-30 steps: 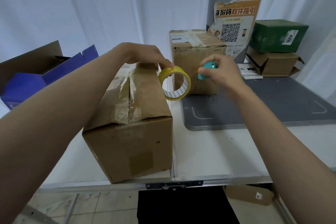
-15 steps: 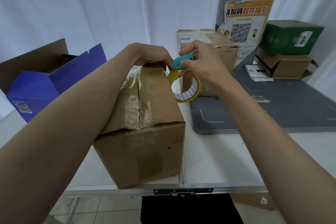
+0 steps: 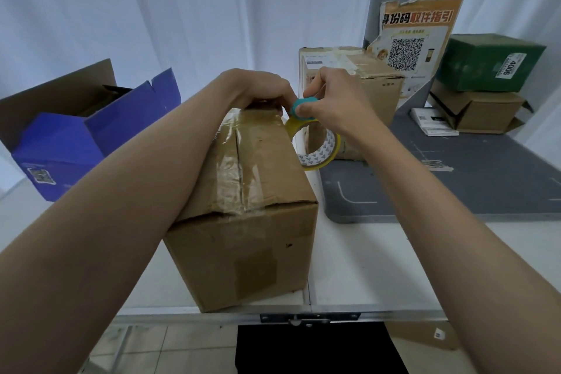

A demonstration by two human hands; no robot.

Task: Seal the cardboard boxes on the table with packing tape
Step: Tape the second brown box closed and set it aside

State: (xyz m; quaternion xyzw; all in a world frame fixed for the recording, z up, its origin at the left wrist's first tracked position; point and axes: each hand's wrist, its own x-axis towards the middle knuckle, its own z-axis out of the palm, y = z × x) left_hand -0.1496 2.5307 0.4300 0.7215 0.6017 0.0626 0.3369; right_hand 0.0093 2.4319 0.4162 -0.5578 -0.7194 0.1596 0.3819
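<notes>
Head view: the cardboard box (image 3: 243,209) sits at the white table's (image 3: 379,267) near edge. The left hand (image 3: 258,89) presses curled fingers on its far top edge. The right hand (image 3: 334,100) pinches a teal cutter (image 3: 299,105), mostly hidden, over the yellow tape roll (image 3: 318,146).

Head view (single), facing forward-down, close over table (image 3: 364,267)

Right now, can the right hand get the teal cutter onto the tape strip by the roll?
Probably yes: the right hand already holds the cutter just above the roll, nothing between.
</notes>
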